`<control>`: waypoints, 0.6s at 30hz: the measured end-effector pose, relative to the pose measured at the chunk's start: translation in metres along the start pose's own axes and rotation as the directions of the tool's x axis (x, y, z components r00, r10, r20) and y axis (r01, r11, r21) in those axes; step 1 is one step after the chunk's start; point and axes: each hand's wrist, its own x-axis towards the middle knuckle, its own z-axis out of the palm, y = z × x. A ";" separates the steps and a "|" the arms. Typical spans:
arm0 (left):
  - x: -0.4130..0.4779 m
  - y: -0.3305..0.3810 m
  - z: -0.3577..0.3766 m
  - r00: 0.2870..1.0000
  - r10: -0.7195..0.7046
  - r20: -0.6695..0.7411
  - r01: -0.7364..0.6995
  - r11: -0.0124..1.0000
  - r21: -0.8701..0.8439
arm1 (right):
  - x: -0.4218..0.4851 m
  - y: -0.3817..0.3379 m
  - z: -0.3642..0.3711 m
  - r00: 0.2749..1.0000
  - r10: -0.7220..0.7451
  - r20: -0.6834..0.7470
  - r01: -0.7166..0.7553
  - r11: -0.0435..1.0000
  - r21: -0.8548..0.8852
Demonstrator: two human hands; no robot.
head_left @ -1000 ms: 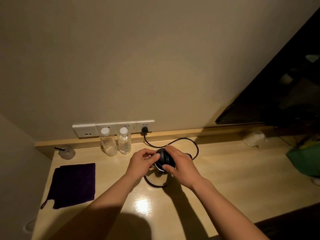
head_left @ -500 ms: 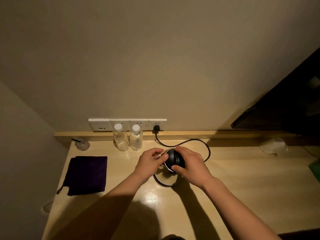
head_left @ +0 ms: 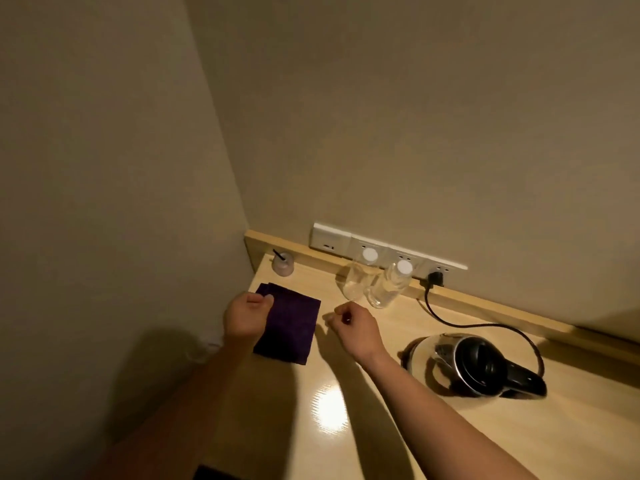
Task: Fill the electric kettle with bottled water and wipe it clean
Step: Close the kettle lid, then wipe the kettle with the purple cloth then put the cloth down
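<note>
The electric kettle point(head_left: 478, 365), glass-bodied with a black lid and handle, stands on the wooden table point(head_left: 363, 441) at the right, lid closed. Two clear water bottles with white caps point(head_left: 353, 282) point(head_left: 388, 285) stand by the back ledge. A dark purple cloth point(head_left: 291, 327) lies flat near the left wall. My left hand point(head_left: 246, 318) rests over the cloth's left edge with thumb and fingers curled on it. My right hand point(head_left: 353, 329) hovers just right of the cloth, fingers loosely closed with nothing in them.
A black cord point(head_left: 460, 322) runs from the kettle's far side to a plug point(head_left: 434, 280) in the white socket strip point(head_left: 349, 240). A small clear cup with a black stick point(head_left: 283, 263) sits in the back left corner. Walls close the left and back sides.
Both hands have left the kettle's lid and moved left to the purple cloth. The view has swung left, so the kettle now stands uncovered at the right.
</note>
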 end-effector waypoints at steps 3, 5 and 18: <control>0.022 -0.015 -0.011 1.000 -0.031 0.005 0.030 0.998 0.059 | 0.017 0.002 0.034 0.992 0.123 0.020 -0.125 0.988 0.094; 0.032 -0.023 -0.012 0.999 -0.025 0.042 0.019 0.990 0.143 | 0.025 0.002 0.049 0.980 0.196 0.035 -0.199 0.971 0.133; 0.066 -0.033 0.032 0.982 -0.068 0.174 -0.066 0.745 0.664 | 0.067 0.002 0.110 0.845 0.530 0.076 -0.524 0.789 0.322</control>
